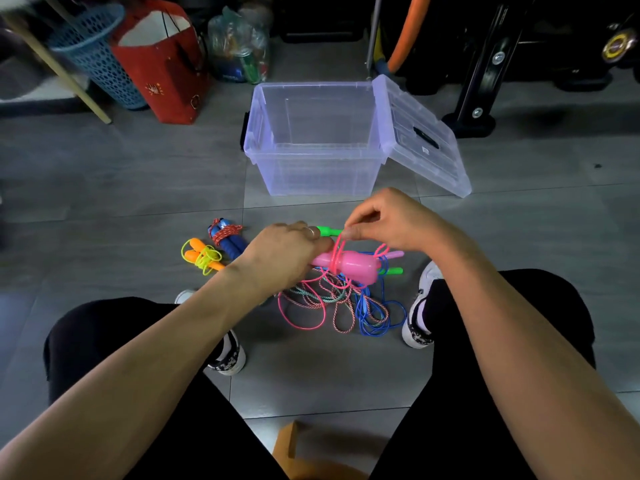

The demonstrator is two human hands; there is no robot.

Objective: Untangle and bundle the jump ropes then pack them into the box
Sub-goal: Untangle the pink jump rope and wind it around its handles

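Your left hand point(284, 252) grips pink handles point(349, 266); right hand point(388, 220) pinches pink cord point(337, 245), looping it round handles. Two ropes bundled on floor at left: orange point(204, 256), blue point(227, 237). Tangle point(343, 306) below hands not yet sorted: pink, blue, striped cords, green handles. Box point(311, 168) open, nothing in it, lid point(420, 140) leaning at its right. Roughly halfway by my estimate; packing not started.

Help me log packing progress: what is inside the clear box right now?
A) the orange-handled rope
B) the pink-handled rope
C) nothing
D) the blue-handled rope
C: the clear box shows only its bare walls and floor, while the two bundled ropes, orange-handled and blue-handled, lie on the tiles in front of it, to its left.
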